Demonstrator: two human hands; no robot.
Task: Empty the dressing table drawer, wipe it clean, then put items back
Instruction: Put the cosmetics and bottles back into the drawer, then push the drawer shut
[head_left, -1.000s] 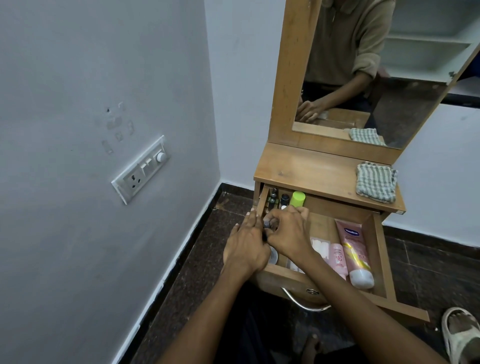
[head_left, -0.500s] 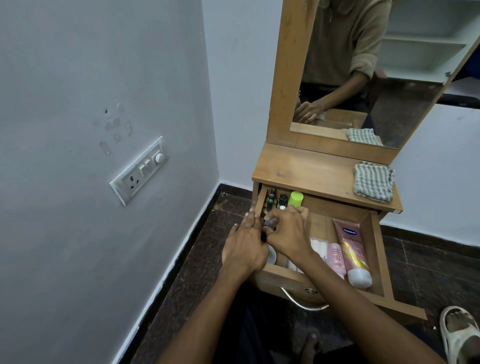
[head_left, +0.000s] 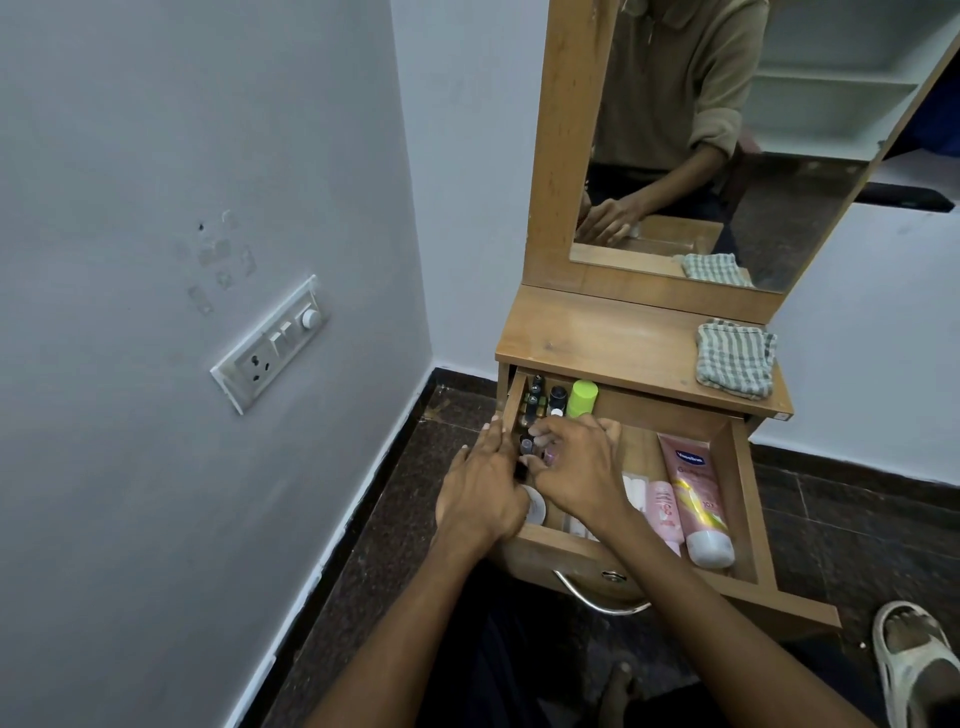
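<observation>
Fingers (head_left: 543, 428) of both hands curl among small dark bottles (head_left: 535, 402) at the open wooden drawer's (head_left: 740, 499) left wall; grip unclear. Two pink tubes (head_left: 693, 493) lie right.

Matt wooden drawer (head_left: 740, 483), glossy plastic tube (head_left: 696, 493), woven checked cloth (head_left: 735, 358).

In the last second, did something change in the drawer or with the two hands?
Almost nothing. The left hand and right hand stay together over the small bottles at the left side of the open drawer; nothing is clearly lifted out. The pink tube, green cap and striped cloth lie unmoved.
</observation>
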